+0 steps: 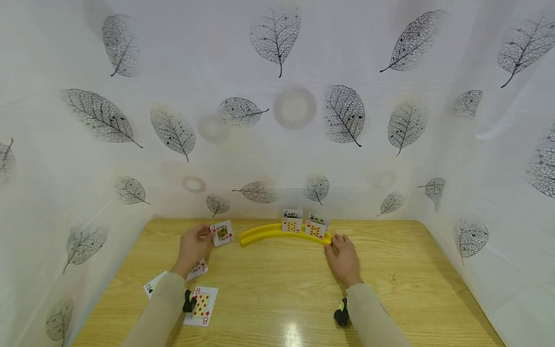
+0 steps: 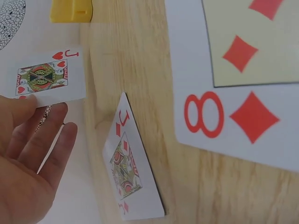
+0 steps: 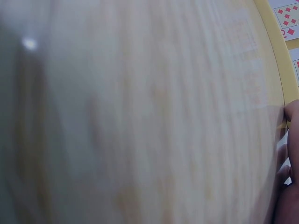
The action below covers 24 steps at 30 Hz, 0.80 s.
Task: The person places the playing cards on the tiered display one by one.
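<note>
My left hand [image 1: 193, 248] pinches a jack of hearts [image 1: 222, 233] by its edge, raised beside the left end of a curved yellow card holder [image 1: 260, 233]. In the left wrist view, the thumb lies on the card's face and fingers are behind it. My right hand [image 1: 345, 260] grips the holder's right end between thumb and fingers. Two groups of cards stand in the holder: a ten of diamonds [image 1: 292, 225] with a jack behind it, and another red ten [image 1: 315, 230] with a black-suited card behind it.
Below the left hand lie a jack of diamonds [image 2: 125, 170], an eight of diamonds [image 1: 201, 306] and a card marked 2 [image 1: 151, 286], partly hidden by the sleeve. A leaf-patterned white sheet [image 1: 277, 159] rises behind the wooden table [image 1: 277, 289].
</note>
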Available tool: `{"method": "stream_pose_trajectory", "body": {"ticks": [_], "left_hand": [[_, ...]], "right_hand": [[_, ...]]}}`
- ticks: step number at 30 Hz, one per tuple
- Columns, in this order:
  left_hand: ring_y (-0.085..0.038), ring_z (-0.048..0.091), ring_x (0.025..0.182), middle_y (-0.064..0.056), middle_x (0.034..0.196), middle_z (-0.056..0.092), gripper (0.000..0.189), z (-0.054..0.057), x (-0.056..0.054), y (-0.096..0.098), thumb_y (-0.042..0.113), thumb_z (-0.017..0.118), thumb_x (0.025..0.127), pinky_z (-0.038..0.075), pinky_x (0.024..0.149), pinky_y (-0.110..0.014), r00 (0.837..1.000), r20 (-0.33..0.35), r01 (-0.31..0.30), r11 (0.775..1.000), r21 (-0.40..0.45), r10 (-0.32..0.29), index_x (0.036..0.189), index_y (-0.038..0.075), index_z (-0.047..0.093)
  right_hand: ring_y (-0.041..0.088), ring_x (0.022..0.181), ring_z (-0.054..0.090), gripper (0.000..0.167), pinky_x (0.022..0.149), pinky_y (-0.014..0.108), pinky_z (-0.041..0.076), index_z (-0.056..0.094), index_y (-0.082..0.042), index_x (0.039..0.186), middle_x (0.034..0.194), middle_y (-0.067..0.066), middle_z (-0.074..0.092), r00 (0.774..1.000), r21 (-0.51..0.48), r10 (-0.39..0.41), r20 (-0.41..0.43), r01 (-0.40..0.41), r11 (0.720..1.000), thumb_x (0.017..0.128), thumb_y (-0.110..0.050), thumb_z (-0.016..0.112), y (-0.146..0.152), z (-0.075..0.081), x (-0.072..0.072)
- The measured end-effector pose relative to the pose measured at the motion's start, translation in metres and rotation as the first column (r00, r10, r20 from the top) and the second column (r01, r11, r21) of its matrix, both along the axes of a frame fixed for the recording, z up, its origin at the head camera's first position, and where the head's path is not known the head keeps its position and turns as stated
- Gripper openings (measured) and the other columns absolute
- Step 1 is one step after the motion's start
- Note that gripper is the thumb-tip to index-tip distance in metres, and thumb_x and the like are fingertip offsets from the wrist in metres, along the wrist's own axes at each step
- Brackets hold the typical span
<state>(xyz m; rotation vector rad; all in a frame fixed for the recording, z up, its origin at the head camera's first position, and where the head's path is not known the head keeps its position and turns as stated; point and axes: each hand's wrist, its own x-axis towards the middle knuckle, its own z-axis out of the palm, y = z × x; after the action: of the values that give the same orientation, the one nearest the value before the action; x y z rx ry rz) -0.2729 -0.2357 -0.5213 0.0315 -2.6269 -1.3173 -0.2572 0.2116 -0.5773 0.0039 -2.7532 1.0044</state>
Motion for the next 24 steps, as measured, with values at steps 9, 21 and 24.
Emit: {"method": "stream_pose_trajectory", "body": {"ticks": [9,21,24], "left_hand": [[-0.042,0.076,0.106,-0.030,0.122,0.073,0.030,0.010,-0.005,0.007,0.006,0.070,0.101,0.064,0.089,-0.042,0.998,-0.068,-0.008,0.999,0.037,0.011,0.126,-0.008,0.068],[-0.040,0.079,0.094,-0.027,0.110,0.077,0.022,0.016,-0.017,0.029,0.004,0.077,0.095,0.066,0.080,-0.037,0.980,-0.196,-0.004,0.996,0.086,0.021,0.114,-0.007,0.074],[-0.041,0.079,0.095,-0.027,0.110,0.077,0.024,0.019,-0.019,0.036,0.003,0.077,0.095,0.066,0.081,-0.039,0.978,-0.210,0.014,0.995,0.098,0.007,0.116,-0.008,0.073]], "right_hand": [[0.049,0.153,0.035,0.054,0.125,0.065,0.031,0.057,0.009,0.144,0.156,0.027,0.052,1.000,0.002,-0.003,0.005,0.003,1.000,0.106,-0.029,0.062,0.000,0.000,-0.002],[0.049,0.153,0.035,0.054,0.124,0.066,0.032,0.057,0.009,0.144,0.156,0.027,0.052,1.000,0.004,-0.006,0.011,0.006,1.000,0.106,-0.029,0.063,0.001,0.000,-0.002],[0.050,0.153,0.035,0.053,0.124,0.066,0.032,0.057,0.010,0.144,0.155,0.028,0.052,1.000,0.011,-0.002,0.009,0.002,1.000,0.106,-0.027,0.063,0.001,0.001,-0.001]]}}
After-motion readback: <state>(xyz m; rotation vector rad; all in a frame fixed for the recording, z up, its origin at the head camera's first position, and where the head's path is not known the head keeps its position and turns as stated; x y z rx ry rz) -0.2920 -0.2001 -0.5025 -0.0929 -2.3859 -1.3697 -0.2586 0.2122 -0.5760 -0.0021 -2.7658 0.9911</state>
